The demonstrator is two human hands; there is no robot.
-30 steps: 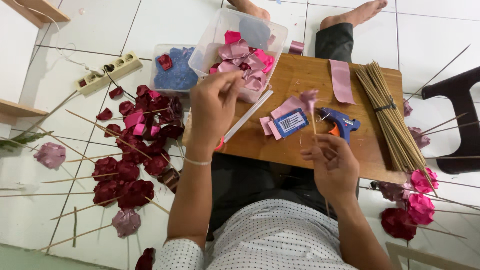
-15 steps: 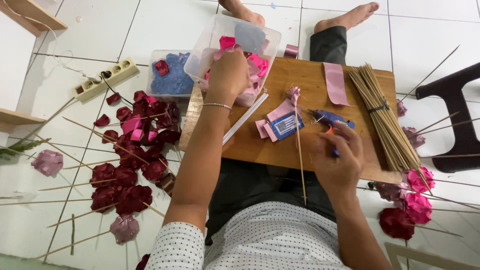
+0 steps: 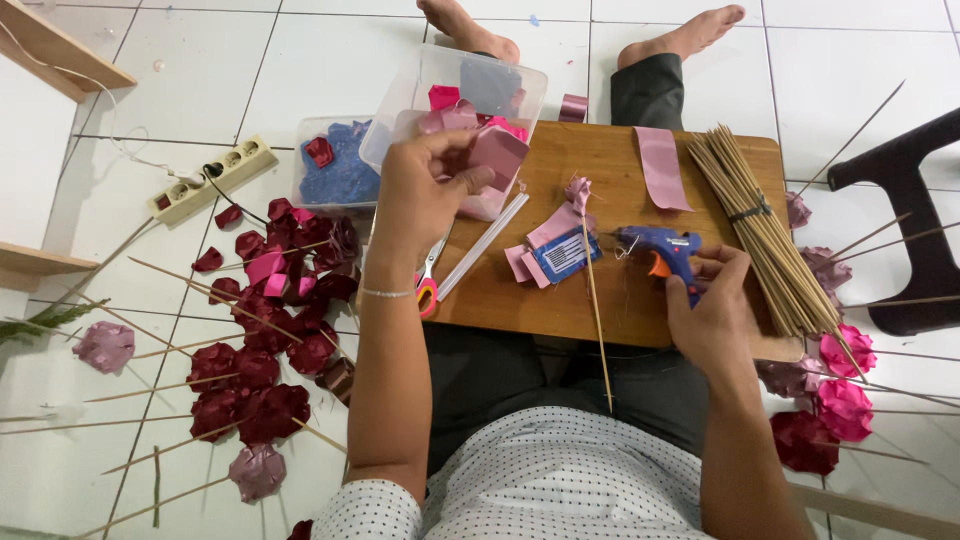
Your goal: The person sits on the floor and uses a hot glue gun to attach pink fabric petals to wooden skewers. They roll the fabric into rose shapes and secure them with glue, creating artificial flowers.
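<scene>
Over the clear plastic tub (image 3: pixel 440 75) at the wooden board's (image 3: pixel 600 160) far left corner: left hand (image 3: pixel 425 195) pinching a pink ribbon piece (image 3: pixel 498 152), right hand (image 3: pixel 712 315) closed around a blue glue gun (image 3: pixel 660 250) on the board.

Inside the tub, more pink and magenta ribbon pieces; just left, a smaller tub of blue pieces (image 3: pixel 340 170). Between the hands, a stick-mounted ribbon rose (image 3: pixel 578 192), scissors (image 3: pixel 428 285). At right, bundled skewers (image 3: pixel 755 225); on the floor left, dark red roses (image 3: pixel 265 370), a power strip (image 3: pixel 210 178).

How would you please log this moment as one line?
left hand: holds pink ribbon | right hand: on glue gun | board: stick
</scene>
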